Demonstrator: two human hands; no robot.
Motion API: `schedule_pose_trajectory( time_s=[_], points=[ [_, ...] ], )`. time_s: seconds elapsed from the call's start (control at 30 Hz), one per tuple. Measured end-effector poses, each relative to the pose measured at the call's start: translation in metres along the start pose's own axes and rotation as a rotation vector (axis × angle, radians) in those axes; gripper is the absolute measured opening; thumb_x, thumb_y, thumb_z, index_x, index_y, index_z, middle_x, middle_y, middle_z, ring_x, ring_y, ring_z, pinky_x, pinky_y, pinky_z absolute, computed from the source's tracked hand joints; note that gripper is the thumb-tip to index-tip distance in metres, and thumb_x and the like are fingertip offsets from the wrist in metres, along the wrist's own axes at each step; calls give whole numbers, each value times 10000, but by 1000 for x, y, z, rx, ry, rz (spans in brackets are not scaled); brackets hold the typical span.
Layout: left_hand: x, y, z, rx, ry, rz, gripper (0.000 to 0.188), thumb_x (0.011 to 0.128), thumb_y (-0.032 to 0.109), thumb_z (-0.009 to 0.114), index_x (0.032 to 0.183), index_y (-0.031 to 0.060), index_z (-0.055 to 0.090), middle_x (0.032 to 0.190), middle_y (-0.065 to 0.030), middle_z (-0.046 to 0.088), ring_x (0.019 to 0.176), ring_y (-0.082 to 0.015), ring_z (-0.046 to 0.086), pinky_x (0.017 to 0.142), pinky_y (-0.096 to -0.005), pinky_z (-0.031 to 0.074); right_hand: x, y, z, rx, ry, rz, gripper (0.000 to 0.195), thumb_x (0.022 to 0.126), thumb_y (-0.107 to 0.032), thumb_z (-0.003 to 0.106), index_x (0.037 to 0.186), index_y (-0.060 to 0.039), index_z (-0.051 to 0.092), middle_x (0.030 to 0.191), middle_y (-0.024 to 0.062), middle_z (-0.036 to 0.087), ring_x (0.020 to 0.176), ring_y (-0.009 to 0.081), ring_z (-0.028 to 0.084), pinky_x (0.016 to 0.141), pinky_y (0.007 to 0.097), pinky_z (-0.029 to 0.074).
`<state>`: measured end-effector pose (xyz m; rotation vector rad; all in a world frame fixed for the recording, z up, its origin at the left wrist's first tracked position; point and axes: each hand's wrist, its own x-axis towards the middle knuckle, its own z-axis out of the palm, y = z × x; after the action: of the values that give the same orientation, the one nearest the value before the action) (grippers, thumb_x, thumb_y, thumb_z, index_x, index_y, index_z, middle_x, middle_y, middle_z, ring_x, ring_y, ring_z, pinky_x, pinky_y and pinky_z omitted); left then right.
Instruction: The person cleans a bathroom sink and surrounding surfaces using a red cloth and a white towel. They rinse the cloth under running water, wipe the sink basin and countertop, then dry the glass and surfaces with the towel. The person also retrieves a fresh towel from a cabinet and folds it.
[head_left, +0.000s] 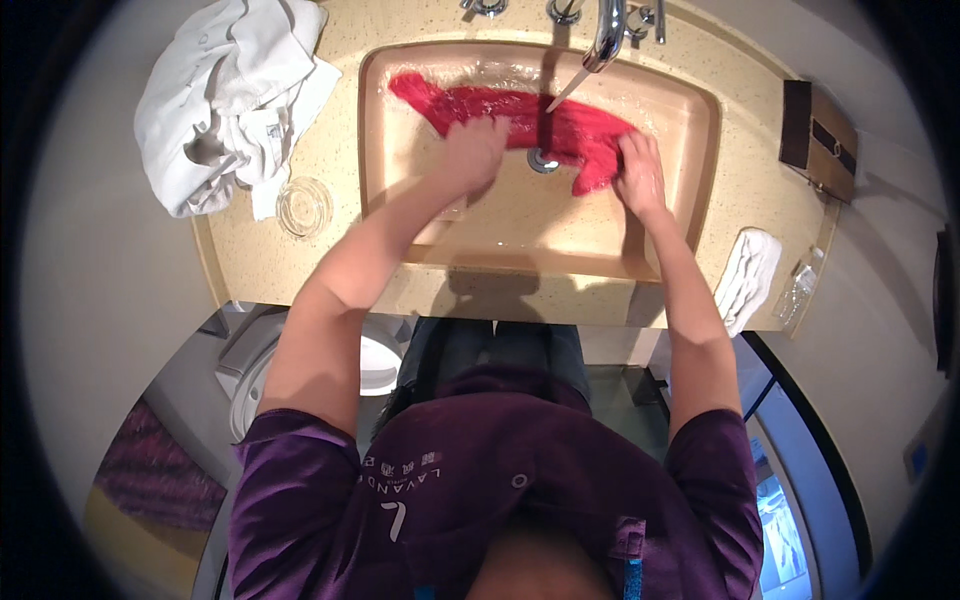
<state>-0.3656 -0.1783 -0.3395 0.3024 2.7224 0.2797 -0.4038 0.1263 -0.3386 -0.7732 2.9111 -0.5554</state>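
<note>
A wet red cloth (525, 116) lies stretched across the back of the rectangular sink (480, 247). Water runs onto it from the chrome faucet spout (606, 49). My left hand (480, 146) is on the cloth's near edge, left of the middle; it is blurred, so its grip does not show. At the cloth's right end, my right hand (641, 169) has its fingers curled over the edge, the thumb side hidden in part. Just in front of the cloth the metal drain (543, 160) shows.
White towels (255, 82) are heaped at the counter's left, beside a round glass dish (304, 208). On the right stand a brown box (829, 142), a rolled white towel (748, 277) and a clear plastic bottle (799, 289). Faucet handles (562, 9) line the sink's back.
</note>
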Motion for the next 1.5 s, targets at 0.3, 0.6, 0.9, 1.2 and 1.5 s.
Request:
schedule_pose_trajectory(
  time_s=[0.3,0.6,0.9,1.2,1.5],
  points=[
    [-79,12,-14,-124,-344,109,252,776,147,630,995,28,597,960,-161,677,913,-341,670,793,-463,515,-104,-18,-28,62,-86,463,224,759,25,643,959,-64,690,1014,152,584,1012,366,557,922,430,480],
    [-111,-22,-119,-576,21,80,299,868,97,633,1155,39,571,838,-165,620,818,-376,642,759,-427,524,-44,-67,-137,1264,104,696,159,977,-29,509,1059,-48,645,972,14,675,824,89,606,756,220,486],
    [-95,-55,-101,-315,550,-100,159,848,23,588,993,32,653,992,-151,583,938,-353,616,803,-434,526,4,-92,-199,633,233,188,136,952,-39,615,1063,-10,689,957,68,687,911,136,638,831,265,508],
    [-116,-49,-72,-514,724,-55,184,784,-47,577,960,5,591,953,-177,607,875,-359,604,780,-428,493,-47,-44,-108,379,463,263,136,917,3,618,1048,-23,643,941,137,671,909,277,664,837,367,527],
    [-154,-70,-7,-342,-391,-40,273,809,32,564,1055,16,681,987,-206,698,952,-370,665,850,-454,526,-105,-4,-55,280,-815,240,216,925,-205,680,939,8,643,899,211,655,878,350,644,804,403,504]
  ],
)
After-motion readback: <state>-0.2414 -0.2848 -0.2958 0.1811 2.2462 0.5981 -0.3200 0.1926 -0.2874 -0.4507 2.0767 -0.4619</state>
